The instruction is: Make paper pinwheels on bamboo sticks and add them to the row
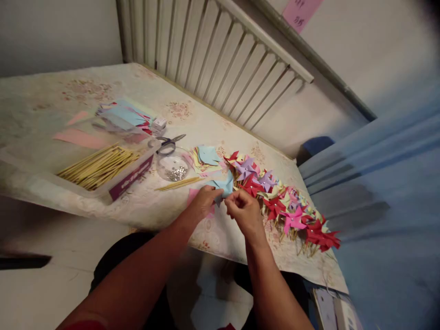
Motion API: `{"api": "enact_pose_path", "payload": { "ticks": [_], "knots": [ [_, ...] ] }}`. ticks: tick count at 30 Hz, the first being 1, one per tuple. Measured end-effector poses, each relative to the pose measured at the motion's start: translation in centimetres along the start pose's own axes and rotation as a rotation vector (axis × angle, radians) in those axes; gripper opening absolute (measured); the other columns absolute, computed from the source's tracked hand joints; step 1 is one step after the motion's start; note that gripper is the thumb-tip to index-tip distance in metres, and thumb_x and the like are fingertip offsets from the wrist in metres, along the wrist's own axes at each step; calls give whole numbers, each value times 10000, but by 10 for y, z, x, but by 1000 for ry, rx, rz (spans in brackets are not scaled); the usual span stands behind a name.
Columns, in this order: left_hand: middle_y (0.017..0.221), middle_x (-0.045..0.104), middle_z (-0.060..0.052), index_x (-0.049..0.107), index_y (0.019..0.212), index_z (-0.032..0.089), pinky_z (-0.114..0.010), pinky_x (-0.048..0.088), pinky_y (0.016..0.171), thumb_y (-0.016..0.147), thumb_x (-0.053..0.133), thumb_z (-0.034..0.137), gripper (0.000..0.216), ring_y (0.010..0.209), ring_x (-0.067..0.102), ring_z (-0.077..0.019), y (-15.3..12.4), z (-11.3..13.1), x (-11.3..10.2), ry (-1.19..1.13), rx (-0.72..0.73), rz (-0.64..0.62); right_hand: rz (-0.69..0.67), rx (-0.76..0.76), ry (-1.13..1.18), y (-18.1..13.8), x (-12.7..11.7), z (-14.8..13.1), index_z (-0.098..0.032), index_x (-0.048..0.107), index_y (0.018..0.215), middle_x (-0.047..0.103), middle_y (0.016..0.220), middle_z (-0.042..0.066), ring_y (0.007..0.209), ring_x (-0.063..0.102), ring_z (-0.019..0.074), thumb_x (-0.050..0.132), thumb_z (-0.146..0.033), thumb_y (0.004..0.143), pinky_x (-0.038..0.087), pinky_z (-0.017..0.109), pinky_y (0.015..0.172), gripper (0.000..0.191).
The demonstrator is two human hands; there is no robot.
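Note:
A light blue paper piece (223, 185) is pinched between both hands near the table's front edge. My left hand (203, 202) grips its lower left part, fingers closed. My right hand (244, 211) pinches its right side, fingers closed. A pink paper square (192, 196) lies under my left hand. Just right of my hands lies a row of finished paper pinwheels (285, 206) in red, purple, pink and yellow on sticks.
A clear tray (30, 172) holds bamboo sticks (99, 166). A round clear dish of small pins (173, 168), scissors (169, 142), a stack of cut coloured squares (205, 158) and loose sticks (178, 184) lie behind my hands. Paper sheets (120, 117) sit far left. A radiator (220, 59) stands behind.

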State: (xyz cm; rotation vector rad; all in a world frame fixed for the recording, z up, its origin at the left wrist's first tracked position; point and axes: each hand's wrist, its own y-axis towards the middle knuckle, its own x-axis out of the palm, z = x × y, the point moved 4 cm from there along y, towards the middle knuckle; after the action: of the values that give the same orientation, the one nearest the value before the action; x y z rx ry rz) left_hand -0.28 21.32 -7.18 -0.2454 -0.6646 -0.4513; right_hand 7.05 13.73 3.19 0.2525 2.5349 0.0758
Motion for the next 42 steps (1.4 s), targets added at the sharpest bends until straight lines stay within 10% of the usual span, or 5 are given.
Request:
{"api": "enact_pose_path", "payload": {
  "ticks": [9, 42],
  "knots": [
    [594, 599, 11, 605, 602, 173, -242, 423, 597, 571, 712, 314, 179, 572, 540, -126, 3, -1, 4, 20, -28, 11, 62, 157, -413, -61, -11, 126, -170, 614, 621, 607, 589, -2, 576, 535, 129, 514, -171, 736, 379, 227, 594, 152],
    [639, 638, -1, 679, 688, 173, -255, 438, 638, 576, 737, 336, 206, 615, 581, -144, 8, -4, 1, 83, -1, 55, -254, 130, -1077, -56, 10, 114, -151, 661, 940, 688, 923, 98, 773, 653, 178, 452, -143, 916, 408, 262, 661, 211]
  ]
}}
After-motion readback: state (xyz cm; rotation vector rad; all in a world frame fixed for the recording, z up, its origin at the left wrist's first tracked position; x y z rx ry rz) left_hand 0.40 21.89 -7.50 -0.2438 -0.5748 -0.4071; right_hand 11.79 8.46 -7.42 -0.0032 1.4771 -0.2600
